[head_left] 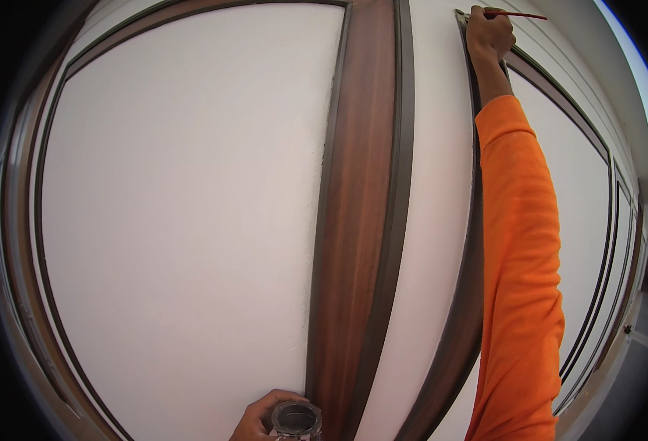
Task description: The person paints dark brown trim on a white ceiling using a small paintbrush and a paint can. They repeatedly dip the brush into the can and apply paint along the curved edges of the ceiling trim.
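Note:
My right hand (490,35) is raised at the upper right with its fingers closed on a thin red-handled brush (526,14), at the top corner of a dark-edged frame (461,20); the brush tip is too small to make out clearly. My orange sleeve (519,264) covers part of that frame's side. At the bottom centre my left hand (259,419) grips a small clear cup (297,420) with dark contents, just in front of a white panel and near the foot of a brown wooden strip (357,206) with dark borders.
A large white panel (184,198) in a dark frame fills the left. A second white panel (574,220) stands behind my right arm. More framed sections recede along the wall to the far right, beside a grey walkway (644,331). A pale overhang runs along the upper right edge.

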`<state>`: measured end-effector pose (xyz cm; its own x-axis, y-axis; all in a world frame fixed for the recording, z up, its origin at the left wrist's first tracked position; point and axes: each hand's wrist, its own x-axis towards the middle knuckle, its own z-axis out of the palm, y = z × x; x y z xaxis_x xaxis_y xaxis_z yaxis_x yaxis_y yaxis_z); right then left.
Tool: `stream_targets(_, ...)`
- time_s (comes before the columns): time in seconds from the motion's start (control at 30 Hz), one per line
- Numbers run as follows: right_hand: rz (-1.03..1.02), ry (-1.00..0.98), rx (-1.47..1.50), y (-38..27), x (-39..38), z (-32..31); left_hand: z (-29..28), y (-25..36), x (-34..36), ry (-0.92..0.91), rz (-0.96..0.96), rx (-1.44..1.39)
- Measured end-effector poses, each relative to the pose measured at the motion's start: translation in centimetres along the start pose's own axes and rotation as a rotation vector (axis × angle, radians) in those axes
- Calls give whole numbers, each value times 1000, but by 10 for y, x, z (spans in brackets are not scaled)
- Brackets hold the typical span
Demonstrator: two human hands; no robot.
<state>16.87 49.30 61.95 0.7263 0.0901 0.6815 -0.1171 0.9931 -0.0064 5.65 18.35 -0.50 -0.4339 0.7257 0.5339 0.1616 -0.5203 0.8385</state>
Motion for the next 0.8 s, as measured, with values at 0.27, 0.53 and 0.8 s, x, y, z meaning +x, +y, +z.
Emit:
stream_targets(0.27,-92,12,-129,17,10,10,-8,0,0,-14,18,3)
stream_targets(0.53,-171,4,-218,27,16,18,-23,1,-8,8,0,-27)
stream_targets(0.8,-300,-47,-262,6,-1,18,-63,2,-27,39,0,-32)
